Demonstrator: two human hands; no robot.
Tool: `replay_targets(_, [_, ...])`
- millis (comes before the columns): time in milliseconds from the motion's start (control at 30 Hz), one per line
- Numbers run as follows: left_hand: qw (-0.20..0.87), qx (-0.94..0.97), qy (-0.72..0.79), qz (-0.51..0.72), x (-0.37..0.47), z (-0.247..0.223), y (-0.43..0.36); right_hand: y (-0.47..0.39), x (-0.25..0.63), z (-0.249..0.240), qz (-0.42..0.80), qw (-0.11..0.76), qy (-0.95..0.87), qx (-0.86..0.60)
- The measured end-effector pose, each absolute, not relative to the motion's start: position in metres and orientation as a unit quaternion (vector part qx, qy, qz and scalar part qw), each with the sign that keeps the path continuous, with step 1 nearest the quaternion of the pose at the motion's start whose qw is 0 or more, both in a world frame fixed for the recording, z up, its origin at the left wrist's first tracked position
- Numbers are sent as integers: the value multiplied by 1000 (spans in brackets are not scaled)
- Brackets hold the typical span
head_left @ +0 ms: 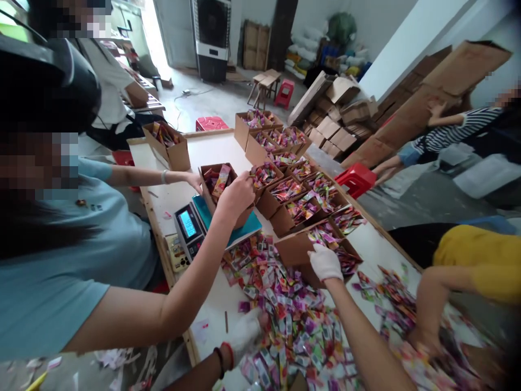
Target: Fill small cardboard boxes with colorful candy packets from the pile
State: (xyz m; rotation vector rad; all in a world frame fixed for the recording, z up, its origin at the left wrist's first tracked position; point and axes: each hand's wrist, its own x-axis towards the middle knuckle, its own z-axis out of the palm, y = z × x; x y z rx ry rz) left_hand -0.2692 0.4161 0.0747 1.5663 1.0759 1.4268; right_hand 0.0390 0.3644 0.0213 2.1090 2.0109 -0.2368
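A long white worktable (211, 149) runs away from the camera, its near end buried under a heap of small bright foil sachets (293, 320). Rows of open brown cardboard boxes (293, 198) filled with the same sachets line its right half. The nearest open brown carton (299, 251) has the right hand (324, 262), in a white glove, lying flat on its flap with fingers together. The left hand (244, 334), also white-gloved with a red and black wristband, rests in the heap; it is blurred, so I cannot tell its grip. A co-worker's bare hand (236, 195) grips a small brown box (220, 184) on a teal-topped digital scale (195, 225). The display digits and sachet printing are too small to read. The heap's near edge is cut off.
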Motion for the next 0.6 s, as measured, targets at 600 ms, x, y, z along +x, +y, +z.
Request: replay_targets(600, [784,375,288,402,-236,23,242,120,58,117,-98,-96,757,639])
